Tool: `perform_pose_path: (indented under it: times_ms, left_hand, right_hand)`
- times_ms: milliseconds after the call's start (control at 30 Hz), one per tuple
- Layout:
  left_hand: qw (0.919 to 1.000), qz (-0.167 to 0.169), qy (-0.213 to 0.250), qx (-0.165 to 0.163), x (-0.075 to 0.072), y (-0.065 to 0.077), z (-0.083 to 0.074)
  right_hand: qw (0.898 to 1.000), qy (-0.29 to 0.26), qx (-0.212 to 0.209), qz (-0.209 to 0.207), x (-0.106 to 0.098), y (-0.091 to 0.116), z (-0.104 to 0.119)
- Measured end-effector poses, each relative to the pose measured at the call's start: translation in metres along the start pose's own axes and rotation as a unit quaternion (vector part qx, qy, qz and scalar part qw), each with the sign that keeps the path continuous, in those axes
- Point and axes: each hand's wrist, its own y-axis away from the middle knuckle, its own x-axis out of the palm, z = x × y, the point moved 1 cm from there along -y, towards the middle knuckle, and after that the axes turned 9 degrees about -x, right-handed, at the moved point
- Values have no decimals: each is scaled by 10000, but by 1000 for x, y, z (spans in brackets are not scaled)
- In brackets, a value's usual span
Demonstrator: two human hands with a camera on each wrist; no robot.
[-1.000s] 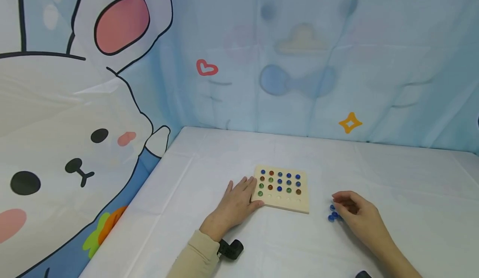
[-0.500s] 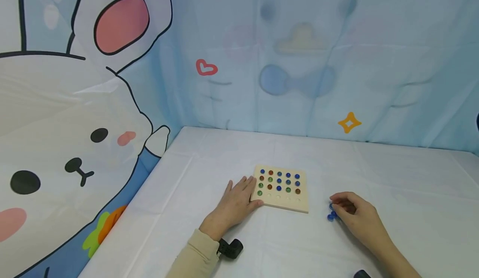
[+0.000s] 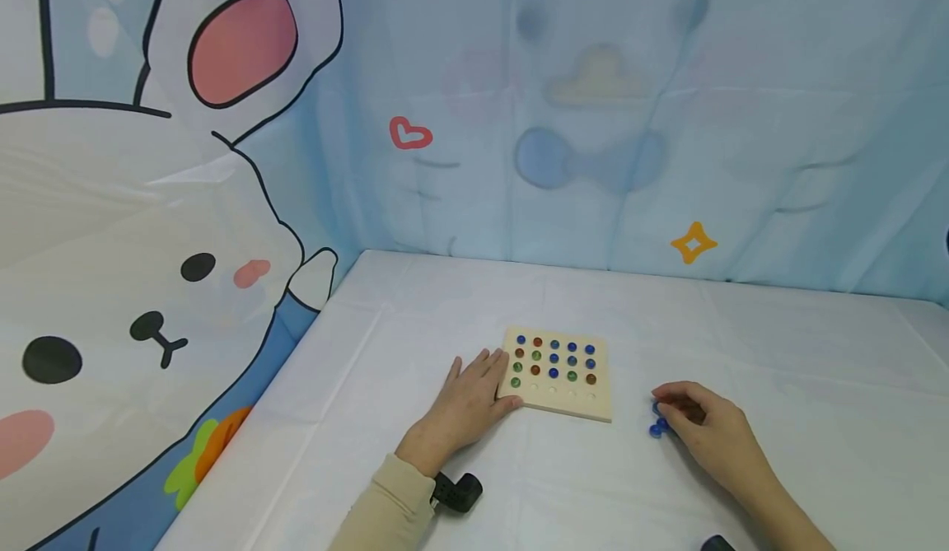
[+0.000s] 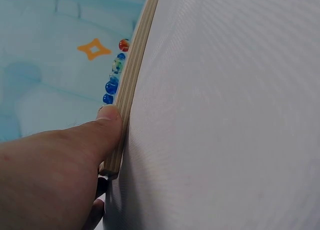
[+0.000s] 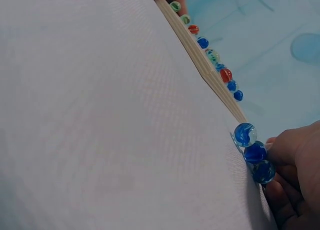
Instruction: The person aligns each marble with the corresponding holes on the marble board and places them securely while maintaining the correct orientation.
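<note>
Head view: a person's left hand [image 3: 460, 407] lies with fingers straight against the left edge of a wooden board [image 3: 602, 370] just below the centre of the frame, thumb at its near corner. Glass marbles [image 3: 553, 373] in blue, green and reddish brown sit in rows on it, with hollows showing along the near row. Toward the lower right, the right hand [image 3: 708, 423] bends its fingers narrowly beside loose blue marbles [image 3: 656, 431] on the white cloth [image 3: 445, 304]; three show close together in the right wrist view, and whether the fingertips pinch one cannot be told. For what appears to be a pickup, a soft pinch on opposite sides of a single marble would likely serve best, taken from the cluster's outer side lest its round neighbours roll. Light pressure from the left hand should keep the board from sliding.
</note>
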Motion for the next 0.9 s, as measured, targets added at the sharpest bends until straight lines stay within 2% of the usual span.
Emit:
perform_pose_path:
  times_ms: [900]
  left_hand:
    - [10000,-33,38,71,-1,1,0]
  right_hand:
    - [9995,-221,237,44,-4,-4,3]
